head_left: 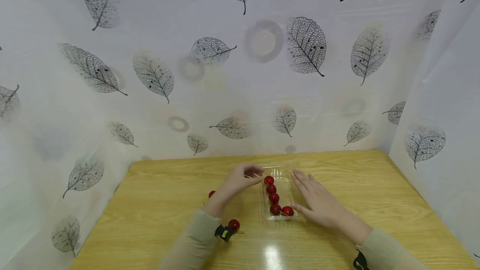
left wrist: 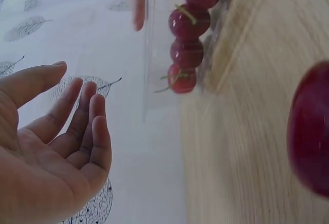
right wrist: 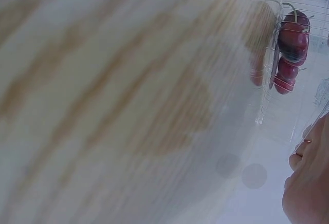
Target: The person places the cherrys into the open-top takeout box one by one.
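Observation:
A clear plastic box [head_left: 286, 190] stands on the table with several dark red cherries [head_left: 273, 198] inside. They form a column along its left side, plus one more at the near right corner. Green stems [left wrist: 181, 75] show on some of them. My left hand [head_left: 241, 178] is at the box's far left side, its fingers loosely bent; the left wrist view shows nothing in the palm. Along the box's right side lies my right hand [head_left: 320, 203], fingers extended, thumb by the near right corner. In the right wrist view the right hand [right wrist: 311, 178] is only partly visible.
One loose cherry [head_left: 234, 224] lies beside my left wrist, and another cherry [head_left: 211, 193] is partly hidden behind the left forearm. The wooden table [head_left: 168, 195] meets a leaf-patterned white sheet [head_left: 247, 95] at the back and sides.

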Demonstrator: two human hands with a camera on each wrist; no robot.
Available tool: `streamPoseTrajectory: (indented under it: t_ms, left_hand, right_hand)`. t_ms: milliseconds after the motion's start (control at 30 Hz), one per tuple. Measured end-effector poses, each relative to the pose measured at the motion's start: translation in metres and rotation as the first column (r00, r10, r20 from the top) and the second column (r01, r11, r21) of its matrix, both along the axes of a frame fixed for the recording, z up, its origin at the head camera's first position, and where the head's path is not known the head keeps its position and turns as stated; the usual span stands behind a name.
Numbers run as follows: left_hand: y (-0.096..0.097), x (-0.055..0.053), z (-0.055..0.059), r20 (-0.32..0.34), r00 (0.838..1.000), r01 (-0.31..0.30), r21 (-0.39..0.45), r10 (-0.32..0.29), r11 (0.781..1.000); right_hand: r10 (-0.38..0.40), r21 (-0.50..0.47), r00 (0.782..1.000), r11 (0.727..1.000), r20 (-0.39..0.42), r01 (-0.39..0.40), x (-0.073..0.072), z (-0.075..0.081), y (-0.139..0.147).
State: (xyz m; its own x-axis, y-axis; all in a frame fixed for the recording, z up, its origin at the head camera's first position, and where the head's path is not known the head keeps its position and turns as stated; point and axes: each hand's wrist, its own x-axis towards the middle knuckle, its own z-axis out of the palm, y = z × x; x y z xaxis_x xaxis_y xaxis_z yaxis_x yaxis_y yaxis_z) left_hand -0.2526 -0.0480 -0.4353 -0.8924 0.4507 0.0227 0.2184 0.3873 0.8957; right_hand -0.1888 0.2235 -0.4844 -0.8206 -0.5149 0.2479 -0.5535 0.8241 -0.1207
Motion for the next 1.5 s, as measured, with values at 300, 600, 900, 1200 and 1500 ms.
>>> streamPoseTrajectory:
  t_ms: [300, 600, 900, 1200, 1500]
  left_hand:
    - [-0.029, -0.003, 0.006, 0.016, 0.997, -0.08, 0.03, 0.08, 0.996]
    - [-0.05, -0.003, -0.001, 0.04, 0.986, -0.163, 0.049, 0.161, 0.985]
    - [-0.069, -0.002, -0.008, 0.038, 0.98, -0.194, 0.035, 0.193, 0.98]
    - [-0.092, 0.002, -0.027, 0.117, 0.954, -0.286, 0.089, 0.275, 0.954]
    - [-0.106, 0.005, -0.044, 0.154, 0.932, -0.342, 0.081, 0.327, 0.936]
  right_hand:
    - [-0.004, -0.01, 1.0, 1.0, 0.001, 0.004, 0.0, 0.0, -0.001]
    - [-0.004, -0.006, 1.0, 1.0, 0.006, 0.004, 0.0, -0.002, 0.0]
    - [-0.017, -0.001, 0.999, 1.0, 0.04, 0.017, -0.001, -0.002, 0.0]
    - [-0.025, 0.003, 0.999, 1.0, 0.046, 0.025, -0.001, -0.002, 0.001]
    - [-0.021, -0.009, 0.999, 1.0, 0.03, 0.022, -0.001, -0.003, 0.001]
